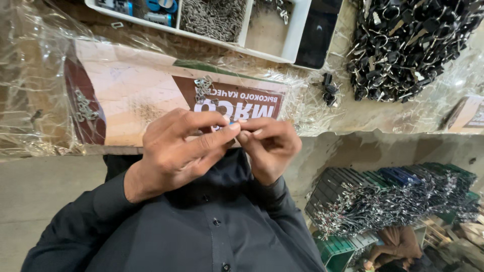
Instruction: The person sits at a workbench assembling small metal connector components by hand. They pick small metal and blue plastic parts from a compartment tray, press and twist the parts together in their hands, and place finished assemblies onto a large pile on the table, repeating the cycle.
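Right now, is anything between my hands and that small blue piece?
Nothing visible: left hand and right hand meet fingertip to fingertip around the blue piece, which is mostly hidden by the fingers.

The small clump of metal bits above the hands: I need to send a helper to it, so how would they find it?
Start at the printed cardboard sheet under clear plastic on the bench. Near its brown panel, just above both hands, lies a small silver metal cluster. Unlike the big black heap at upper right, it is tiny, pale and lies alone on the panel.
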